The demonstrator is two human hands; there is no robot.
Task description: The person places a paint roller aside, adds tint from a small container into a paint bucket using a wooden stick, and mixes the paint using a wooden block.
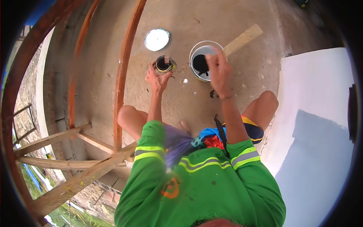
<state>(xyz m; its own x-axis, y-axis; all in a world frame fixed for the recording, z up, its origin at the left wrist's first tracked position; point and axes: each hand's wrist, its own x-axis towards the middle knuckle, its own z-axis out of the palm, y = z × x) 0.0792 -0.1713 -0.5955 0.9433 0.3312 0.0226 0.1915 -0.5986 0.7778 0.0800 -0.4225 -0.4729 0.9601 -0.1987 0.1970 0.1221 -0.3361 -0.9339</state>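
Note:
A small open can (164, 64) with dark contents is held by my left hand (156, 80), whose fingers wrap round its near left side. To its right stands a larger bucket (203, 49) with a wire handle, its inside grey-white with a black patch at the bottom. My right hand (219, 70) is raised over the bucket's right side, fingers closed and blurred; what they hold, if anything, is hidden. A wooden board (244, 39) runs from behind the right hand toward the upper right. A round white lid (157, 39) lies on the floor beyond the small can.
Reddish-brown wooden posts (127, 68) rise on the left, joined by bare timber beams (79, 178) at lower left. At right is a white panel (314, 79) with a grey-blue painted area (317, 162). Small dark scraps (213, 94) lie near the bucket.

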